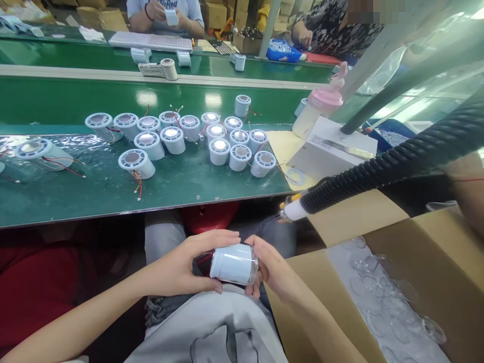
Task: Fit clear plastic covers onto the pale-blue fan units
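A light blue cylinder [232, 263] lies on its side above my lap, with a clear plastic cup around its right end. My left hand [189, 264] grips it from the left, fingers over the top and thumb below. From the right, my right hand [270, 264] holds the cup end between thumb and fingers. On the green bench stand several similar light blue cylinders with round slotted tops, such as one nearby [136, 164]; thin red and yellow wires trail from some. Wires on the held cylinder cannot be made out.
A cardboard box [313, 282] at my right holds several clear plastic cups [393, 297]. Over it reaches a black corrugated hose [378, 176] with a white nozzle. A pink-lidded bottle [319, 108] stands by a white box [328, 151]. Two people work across the bench [75, 194].
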Demonstrator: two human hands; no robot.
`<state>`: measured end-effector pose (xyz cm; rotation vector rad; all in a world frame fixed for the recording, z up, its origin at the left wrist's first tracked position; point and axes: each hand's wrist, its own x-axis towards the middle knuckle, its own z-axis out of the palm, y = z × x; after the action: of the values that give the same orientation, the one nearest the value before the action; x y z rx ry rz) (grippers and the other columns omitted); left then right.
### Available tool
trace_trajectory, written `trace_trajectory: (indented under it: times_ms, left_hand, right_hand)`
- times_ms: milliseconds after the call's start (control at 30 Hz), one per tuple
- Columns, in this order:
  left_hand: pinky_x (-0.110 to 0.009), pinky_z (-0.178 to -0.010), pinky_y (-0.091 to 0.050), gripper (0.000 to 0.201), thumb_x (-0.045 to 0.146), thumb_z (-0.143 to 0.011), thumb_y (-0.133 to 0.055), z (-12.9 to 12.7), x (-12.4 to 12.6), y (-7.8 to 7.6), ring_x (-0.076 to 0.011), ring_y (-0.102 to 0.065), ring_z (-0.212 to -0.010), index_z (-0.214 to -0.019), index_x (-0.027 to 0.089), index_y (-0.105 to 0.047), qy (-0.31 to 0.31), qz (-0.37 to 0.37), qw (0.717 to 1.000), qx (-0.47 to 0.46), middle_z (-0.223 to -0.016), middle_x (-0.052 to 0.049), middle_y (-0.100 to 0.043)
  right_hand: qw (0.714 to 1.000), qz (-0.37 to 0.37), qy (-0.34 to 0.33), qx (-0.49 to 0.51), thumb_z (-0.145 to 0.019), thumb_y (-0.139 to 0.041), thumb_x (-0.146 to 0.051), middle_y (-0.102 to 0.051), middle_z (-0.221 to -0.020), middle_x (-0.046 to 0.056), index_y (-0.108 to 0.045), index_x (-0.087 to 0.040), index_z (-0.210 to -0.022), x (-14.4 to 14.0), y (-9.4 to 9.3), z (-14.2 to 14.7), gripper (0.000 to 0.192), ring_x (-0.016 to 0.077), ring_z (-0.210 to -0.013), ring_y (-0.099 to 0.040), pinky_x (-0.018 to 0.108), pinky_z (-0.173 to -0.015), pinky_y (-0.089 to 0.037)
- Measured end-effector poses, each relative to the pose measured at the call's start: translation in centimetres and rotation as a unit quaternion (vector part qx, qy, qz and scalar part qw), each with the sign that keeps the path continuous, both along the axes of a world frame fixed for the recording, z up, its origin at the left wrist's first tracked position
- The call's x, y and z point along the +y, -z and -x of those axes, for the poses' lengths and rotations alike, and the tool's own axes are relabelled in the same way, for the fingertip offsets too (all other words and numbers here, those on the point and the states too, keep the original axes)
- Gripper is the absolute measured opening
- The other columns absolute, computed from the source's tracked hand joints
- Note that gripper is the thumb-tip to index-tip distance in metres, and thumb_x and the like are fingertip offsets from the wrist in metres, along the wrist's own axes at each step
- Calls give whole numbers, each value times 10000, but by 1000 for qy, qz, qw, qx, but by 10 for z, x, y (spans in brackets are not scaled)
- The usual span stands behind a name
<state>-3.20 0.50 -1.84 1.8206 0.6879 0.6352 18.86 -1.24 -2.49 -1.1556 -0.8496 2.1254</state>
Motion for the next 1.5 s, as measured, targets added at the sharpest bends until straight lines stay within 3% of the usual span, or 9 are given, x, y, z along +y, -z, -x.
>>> trace_trajectory:
  times_ms: [200, 300, 367, 467, 633, 767, 933, 1267, 1500]
  left_hand:
    - [-412, -1059, -390, 759, 148, -693, -774, -1, -1, 0, -280, -417, -1317, -1345, 358, -447, -5, 51, 998, -37, -1427, -70, -457]
    - [-414, -1049, -401, 730, 131, -681, -778, -2, -3, -2, -294, -419, -1313, -1321, 331, -491, -13, 101, 993, -59, -1423, -83, -457]
    - [-416, -1039, -413, 739, 128, -671, -785, -5, -2, -3, -297, -455, -1284, -1325, 308, -492, -23, 176, 981, -74, -1406, -97, -475]
    - [-419, -1027, -423, 796, 113, -646, -802, -12, 9, 5, -289, -513, -1231, -1342, 301, -466, -35, 288, 951, -110, -1388, -103, -497]
    - [-443, -1013, -418, 786, 161, -615, -827, -44, 47, 33, -311, -507, -1230, -1321, 231, -488, -18, 349, 923, -161, -1369, -145, -510]
    - [-454, -1041, -390, 811, 178, -652, -807, -76, 75, 44, -297, -479, -1259, -1366, 207, -423, 29, 337, 931, -141, -1385, -153, -491]
    - [-447, -1073, -360, 791, 170, -680, -789, -94, 89, 44, -271, -484, -1258, -1373, 200, -409, 63, 321, 938, -112, -1374, -135, -507]
    - [-465, -1085, -343, 760, 180, -689, -773, -88, 88, 17, -298, -476, -1263, -1362, 175, -419, 47, 277, 958, -52, -1389, -134, -493]
    - [-422, -1061, -380, 759, 176, -710, -758, -96, 90, 3, -287, -502, -1238, -1383, 183, -409, 58, 231, 970, -51, -1387, -125, -502]
  right_hand:
    - [996, 79, -29, 37, -754, -486, -708, -631, -460, 7, -525, -154, -844, 0, 1, 4, 562, 113, -328, -567, 134, -282, -397]
    - [987, 142, -49, 60, -890, -285, -642, -647, -487, 54, -595, -103, -818, 1, 3, 4, 627, 99, -322, -566, 123, -280, -383]
    - [978, 187, -54, 77, -943, -134, -579, -641, -488, 67, -620, -83, -786, 2, 6, 4, 712, 89, -315, -560, 112, -265, -360]
    - [967, 223, -14, 119, -957, -78, -551, -628, -469, 75, -637, -68, -779, 7, 13, 4, 760, 68, -290, -522, 91, -246, -313]
    - [957, 213, 98, 171, -959, -57, -541, -625, -460, 78, -632, -77, -887, 18, 39, -8, 742, 39, -248, -433, 68, -226, -212]
    - [951, 178, 163, 194, -948, -81, -570, -611, -456, 46, -616, -105, -834, 25, 62, -24, 718, 14, -235, -331, 65, -227, -188]
    - [942, 148, 184, 237, -942, -129, -578, -610, -458, 38, -604, -119, -826, 30, 81, -36, 670, 10, -239, -275, 67, -225, -159]
    - [934, 131, 102, 315, -914, -182, -619, -608, -486, 39, -596, -106, -897, 38, 84, -31, 659, 8, -241, -248, 80, -217, -135]
    - [927, 108, 104, 345, -897, -180, -649, -557, -470, -5, -572, -133, -817, 36, 88, -23, 652, -5, -263, -164, 61, -226, -108]
